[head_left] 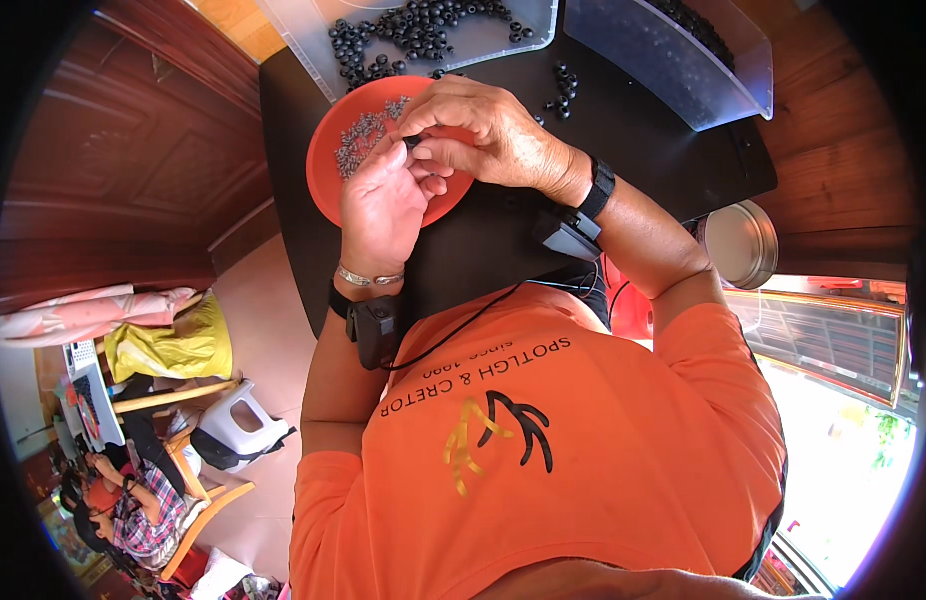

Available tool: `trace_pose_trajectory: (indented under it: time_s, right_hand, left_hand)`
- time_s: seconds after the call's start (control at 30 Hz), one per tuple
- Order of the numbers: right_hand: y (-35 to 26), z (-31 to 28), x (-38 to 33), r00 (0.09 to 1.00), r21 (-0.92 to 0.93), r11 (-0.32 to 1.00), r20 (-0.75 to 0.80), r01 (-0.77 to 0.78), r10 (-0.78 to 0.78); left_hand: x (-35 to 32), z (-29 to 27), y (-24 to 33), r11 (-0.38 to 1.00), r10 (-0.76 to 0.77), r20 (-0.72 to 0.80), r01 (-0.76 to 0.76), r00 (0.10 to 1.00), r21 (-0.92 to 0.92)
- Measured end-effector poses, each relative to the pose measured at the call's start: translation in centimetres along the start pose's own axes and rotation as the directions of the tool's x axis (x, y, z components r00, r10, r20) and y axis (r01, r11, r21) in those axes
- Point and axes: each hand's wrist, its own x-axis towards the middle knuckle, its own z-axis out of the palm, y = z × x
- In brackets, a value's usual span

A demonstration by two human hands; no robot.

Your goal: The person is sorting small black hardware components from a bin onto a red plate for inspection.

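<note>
- black piece (413, 142): small and dark, mostly hidden by fingers, above the orange bowl (324, 165)
- right hand (493, 135): reaching in from the right, back upward, thumb and forefinger pinching the piece
- left hand (383, 205): palm turned up, fingers curled, fingertips gripping the piece too
- small grey parts (358, 145): scattered inside the bowl
- round black beads (423, 30): heaped beyond in a clear bin (545, 28)

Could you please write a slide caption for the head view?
Left hand and right hand meet at a black piece over an orange bowl of grey parts, near a clear bin of black beads.
</note>
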Motion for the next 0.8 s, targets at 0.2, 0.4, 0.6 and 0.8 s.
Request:
trace_pose_trajectory:
  time_s: [0.2, 0.4, 0.6, 0.8]
  right_hand:
    - [0.09, -0.04, 0.03, 1.0, -0.011, 1.0, 0.001, 0.028, -0.028]
    - [0.26, 0.01, -0.05, 0.999, -0.031, 0.999, -0.001, 0.033, -0.033]
    - [-0.01, 0.06, -0.1, 0.999, 0.032, 0.999, -0.023, -0.039, 0.04]
    - [0.16, -0.53, 0.16, 0.998, 0.071, 0.997, -0.065, 0.005, -0.001]
  left_hand:
    - [0.01, 0.16, -0.01, 1.0, 0.019, -0.02, -0.019, 1.0, 0.019]
    - [0.01, 0.26, 0.1, 1.0, 0.017, -0.027, -0.017, 0.999, 0.027]
    - [0.08, -0.04, -0.09, 0.998, 0.044, -0.028, -0.045, 0.999, -0.049]
    - [-0.1, 0.25, 0.22, 0.998, 0.063, 0.037, -0.063, 0.997, -0.004]
